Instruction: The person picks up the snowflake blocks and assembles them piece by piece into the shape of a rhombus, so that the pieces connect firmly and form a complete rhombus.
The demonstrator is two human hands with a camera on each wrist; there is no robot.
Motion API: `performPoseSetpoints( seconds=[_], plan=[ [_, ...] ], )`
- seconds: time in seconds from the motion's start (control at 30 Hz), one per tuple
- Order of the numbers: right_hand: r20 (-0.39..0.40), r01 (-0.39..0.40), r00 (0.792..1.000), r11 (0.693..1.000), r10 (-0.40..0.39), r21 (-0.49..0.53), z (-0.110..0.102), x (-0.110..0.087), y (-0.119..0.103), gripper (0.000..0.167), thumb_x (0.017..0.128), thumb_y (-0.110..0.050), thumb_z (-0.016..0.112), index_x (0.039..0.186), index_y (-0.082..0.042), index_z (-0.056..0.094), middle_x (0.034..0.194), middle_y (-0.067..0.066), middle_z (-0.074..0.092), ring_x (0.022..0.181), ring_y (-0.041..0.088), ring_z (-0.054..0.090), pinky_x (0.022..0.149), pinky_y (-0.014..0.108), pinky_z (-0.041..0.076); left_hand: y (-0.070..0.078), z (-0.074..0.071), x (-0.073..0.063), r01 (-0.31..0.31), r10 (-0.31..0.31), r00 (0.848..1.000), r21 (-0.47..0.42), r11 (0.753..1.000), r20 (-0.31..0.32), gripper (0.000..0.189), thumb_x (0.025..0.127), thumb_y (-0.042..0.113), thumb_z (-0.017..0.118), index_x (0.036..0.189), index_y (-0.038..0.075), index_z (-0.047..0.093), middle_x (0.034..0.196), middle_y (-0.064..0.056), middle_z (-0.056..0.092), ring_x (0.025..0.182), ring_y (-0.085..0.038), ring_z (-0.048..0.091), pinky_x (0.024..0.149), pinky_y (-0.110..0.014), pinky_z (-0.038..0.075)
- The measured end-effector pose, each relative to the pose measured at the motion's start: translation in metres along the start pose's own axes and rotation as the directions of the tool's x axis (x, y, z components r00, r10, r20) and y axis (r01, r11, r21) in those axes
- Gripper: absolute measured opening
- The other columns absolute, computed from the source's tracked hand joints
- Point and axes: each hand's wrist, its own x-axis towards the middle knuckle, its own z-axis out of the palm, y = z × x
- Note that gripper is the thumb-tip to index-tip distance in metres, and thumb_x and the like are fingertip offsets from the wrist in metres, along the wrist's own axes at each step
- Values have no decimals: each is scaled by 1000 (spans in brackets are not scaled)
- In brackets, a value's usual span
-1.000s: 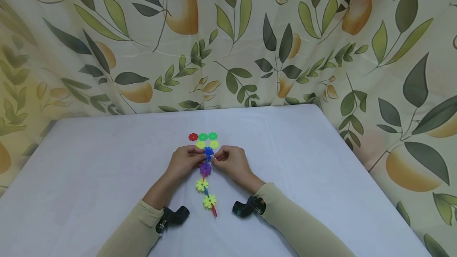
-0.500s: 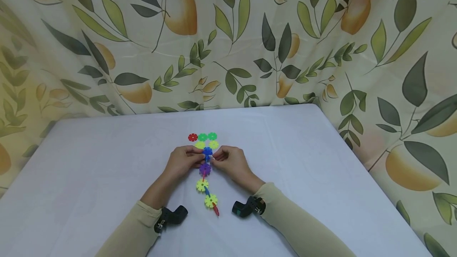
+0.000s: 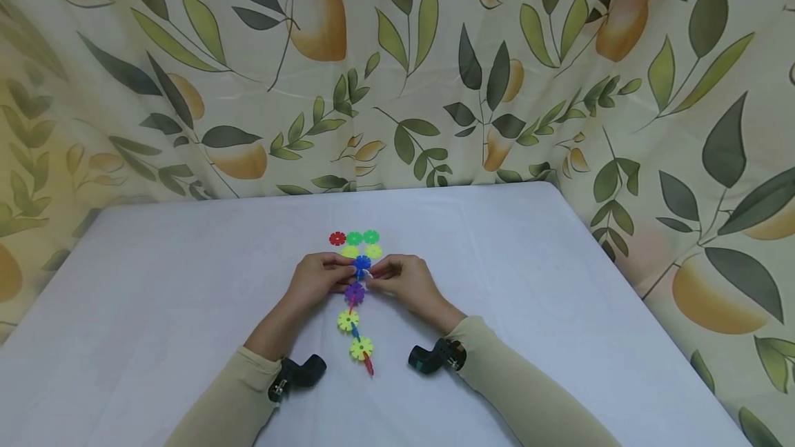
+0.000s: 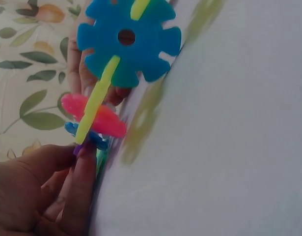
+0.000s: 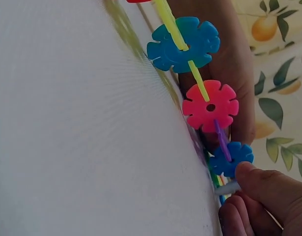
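A chain of notched, flower-shaped plastic discs hangs between the two hands. In the head view its top is a blue disc [image 3: 362, 263], then a purple disc [image 3: 355, 293], yellow discs [image 3: 348, 321] and a red disc [image 3: 368, 364] seen edge-on at the near end. My left hand [image 3: 315, 278] pinches the chain near the blue disc between thumb and fingers. From the other side my right hand [image 3: 405, 284] pinches a whitish disc [image 5: 227, 188] against that same blue disc [image 5: 233, 158]. Disc colours differ between head and wrist views. Fingers partly hide the joint.
Beyond the hands, loose discs lie on the white-covered table [image 3: 528, 261]: a red disc [image 3: 337, 239], green discs [image 3: 354, 238] and yellow discs [image 3: 373, 251]. A curtain [image 3: 397, 88] with a fruit-and-leaf print stands behind the table. Each wrist wears a black camera [image 3: 431, 357].
The chain's near end has swung slightly right, then back left. Both hands stay almost in place, still pinching at the top of the chain.
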Motion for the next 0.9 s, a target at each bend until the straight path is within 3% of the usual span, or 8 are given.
performPoseSetpoints(
  seconds=[0.23,0.57,0.9],
  plan=[
    [9,-40,999,999,40,11,-9,2,3,14,83,-15,79,97,-13,76,90,-3,74,82,9,69,72,23,57,-1,-7,2,34,-34,999,46,998,-19,22,89,17,74,107,5,74,93,-8,74,76,-13,70,69,-27,60],
    [-124,-163,979,987,161,-2,-25,21,12,19,84,-18,79,101,-10,76,88,1,74,74,11,68,66,23,53,-2,-8,4,46,-46,999,31,998,-4,21,90,17,73,107,4,73,94,-9,73,75,-13,69,69,-27,60],
    [-120,-153,983,980,138,-126,-20,54,9,29,77,-21,85,102,-10,76,92,0,74,83,12,68,79,29,56,1,-14,2,50,-49,999,43,998,-19,24,90,19,72,110,5,72,95,-8,73,76,-12,69,70,-26,60]
  ],
)
